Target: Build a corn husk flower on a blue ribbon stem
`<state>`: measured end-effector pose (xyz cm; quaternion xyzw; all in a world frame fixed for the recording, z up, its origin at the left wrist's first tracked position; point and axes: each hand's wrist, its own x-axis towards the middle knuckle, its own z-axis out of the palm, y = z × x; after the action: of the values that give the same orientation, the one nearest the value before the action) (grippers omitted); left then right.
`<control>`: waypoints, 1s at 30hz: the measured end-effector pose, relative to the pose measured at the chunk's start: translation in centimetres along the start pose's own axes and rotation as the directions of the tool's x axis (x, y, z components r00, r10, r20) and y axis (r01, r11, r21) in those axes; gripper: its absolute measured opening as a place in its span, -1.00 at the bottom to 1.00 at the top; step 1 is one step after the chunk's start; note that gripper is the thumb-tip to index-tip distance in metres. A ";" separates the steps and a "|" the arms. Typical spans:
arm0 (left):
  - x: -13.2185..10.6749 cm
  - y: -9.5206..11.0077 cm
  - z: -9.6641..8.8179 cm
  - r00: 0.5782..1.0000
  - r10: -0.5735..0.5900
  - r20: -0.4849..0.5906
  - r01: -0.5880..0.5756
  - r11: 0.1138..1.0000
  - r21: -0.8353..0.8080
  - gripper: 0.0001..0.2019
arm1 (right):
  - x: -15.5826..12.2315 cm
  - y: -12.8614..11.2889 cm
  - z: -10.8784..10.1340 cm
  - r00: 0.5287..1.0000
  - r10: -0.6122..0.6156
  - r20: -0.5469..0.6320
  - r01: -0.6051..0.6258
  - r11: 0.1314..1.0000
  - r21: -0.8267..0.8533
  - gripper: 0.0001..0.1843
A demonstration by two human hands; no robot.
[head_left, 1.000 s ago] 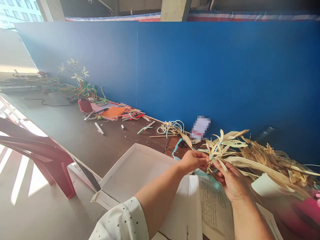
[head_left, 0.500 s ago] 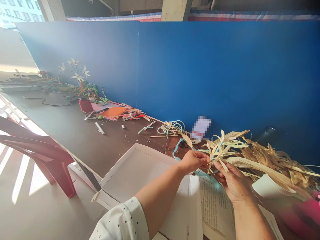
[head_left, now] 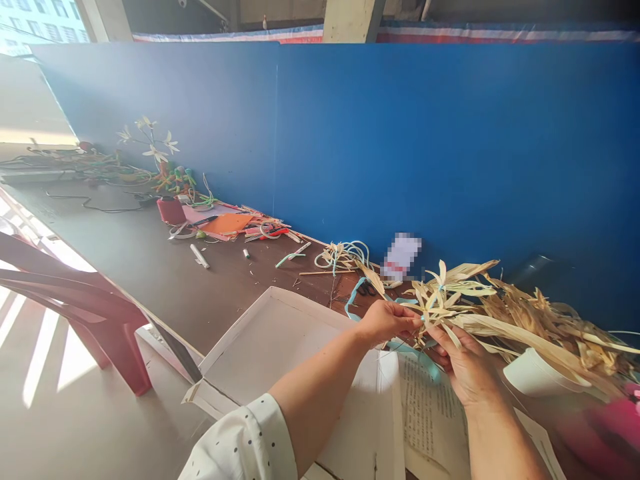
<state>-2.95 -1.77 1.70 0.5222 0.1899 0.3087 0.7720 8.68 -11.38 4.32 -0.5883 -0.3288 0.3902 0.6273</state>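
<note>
Straw flower [head_left: 440, 301] | L hand [head_left: 387, 323] grip pinches it | R hand [head_left: 465, 367] grip holds it frm below

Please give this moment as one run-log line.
left hand pinching straw flower | right hand holding same flower | blue ribbon beneath hands | white box nearby

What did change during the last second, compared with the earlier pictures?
Very little. The straw flower has sunk slightly between the hands. The left hand and the right hand still pinch it at the same spot. The blue ribbon, the white tray and the pile of dried leaves stayed where they were.
</note>
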 end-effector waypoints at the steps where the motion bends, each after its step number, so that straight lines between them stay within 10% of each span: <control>1: 0.1 -0.1 -0.1 1.000 0.002 0.001 -0.002 1.000 0.003 -0.55 | 0.0 0.0 0.0 1.000 0.004 -0.006 -0.004 1.000 0.000 -0.57; 30: -0.2 0.6 0.0 0.999 -0.017 0.027 0.019 0.996 -0.083 -0.55 | -0.3 -0.7 -0.8 0.999 -0.004 0.045 0.002 0.998 0.060 -0.53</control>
<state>-3.28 -1.69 2.26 0.4921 0.1713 0.3024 0.7981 9.27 -12.02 4.95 -0.5598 -0.3319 0.4121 0.6376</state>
